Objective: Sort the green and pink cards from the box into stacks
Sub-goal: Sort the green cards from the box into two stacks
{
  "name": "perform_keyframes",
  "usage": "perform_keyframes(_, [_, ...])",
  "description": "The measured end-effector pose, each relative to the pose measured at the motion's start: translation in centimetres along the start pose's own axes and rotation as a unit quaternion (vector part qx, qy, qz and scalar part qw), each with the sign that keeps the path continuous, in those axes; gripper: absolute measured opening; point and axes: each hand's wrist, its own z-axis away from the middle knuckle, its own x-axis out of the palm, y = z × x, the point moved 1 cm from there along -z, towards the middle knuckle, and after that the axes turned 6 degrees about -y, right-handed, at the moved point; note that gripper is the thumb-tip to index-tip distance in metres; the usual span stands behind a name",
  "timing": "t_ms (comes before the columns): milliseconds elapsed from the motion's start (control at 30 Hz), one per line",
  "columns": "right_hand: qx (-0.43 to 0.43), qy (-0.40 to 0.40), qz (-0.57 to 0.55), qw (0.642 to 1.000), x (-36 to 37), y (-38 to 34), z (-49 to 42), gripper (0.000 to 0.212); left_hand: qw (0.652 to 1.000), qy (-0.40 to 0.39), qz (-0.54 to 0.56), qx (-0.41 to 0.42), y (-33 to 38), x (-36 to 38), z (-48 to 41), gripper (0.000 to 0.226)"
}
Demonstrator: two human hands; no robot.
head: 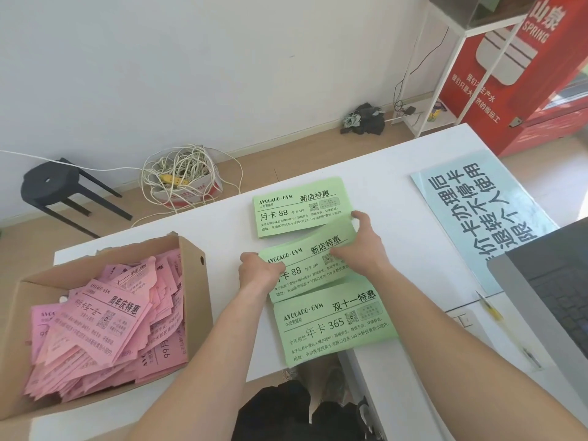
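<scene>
A cardboard box at the left of the white table holds a loose heap of pink cards. Two green stacks lie on the table: a far one and a near one. Between them, both hands hold a bundle of green cards, tilted and slightly bowed. My left hand grips its left edge. My right hand pinches its right end, partly covering the print.
A pale blue sign with large black characters lies at the right, beside a grey laptop-like edge. On the floor behind are a black stool, a box of tangled white cable and a red cabinet.
</scene>
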Motion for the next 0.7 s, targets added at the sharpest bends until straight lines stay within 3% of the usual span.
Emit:
perform_keyframes(33, [0.016,0.000,-0.014,1.000,0.0,0.0,0.1,0.077,1.000,0.002,0.001,0.003,-0.2,-0.1,0.1,0.072])
perform_keyframes(167, [0.032,-0.015,-0.046,0.998,0.1,0.2,-0.1,0.040,1.000,0.014,0.017,0.017,-0.7,-0.3,0.5,0.067])
perform_keyframes(267, [-0.047,-0.026,-0.048,0.997,0.3,-1.1,0.6,0.041,0.998,0.029,0.044,0.032,-1.1,-0.7,0.9,0.067])
perform_keyframes(433, [-0.179,-0.083,-0.039,0.980,-1.0,-3.5,1.3,0.041,0.975,-0.022,0.214,0.064,-2.1,-2.6,2.0,0.078])
perform_keyframes(567, [-0.218,-0.139,-0.081,0.963,-2.3,-4.4,1.5,0.040,0.965,-0.039,0.213,0.148,-2.3,-4.0,3.5,0.035])
perform_keyframes(700, [-0.224,-0.120,-0.121,0.960,-2.4,-3.1,1.0,0.038,0.957,0.007,0.184,0.226,-1.9,-4.3,4.6,0.030])
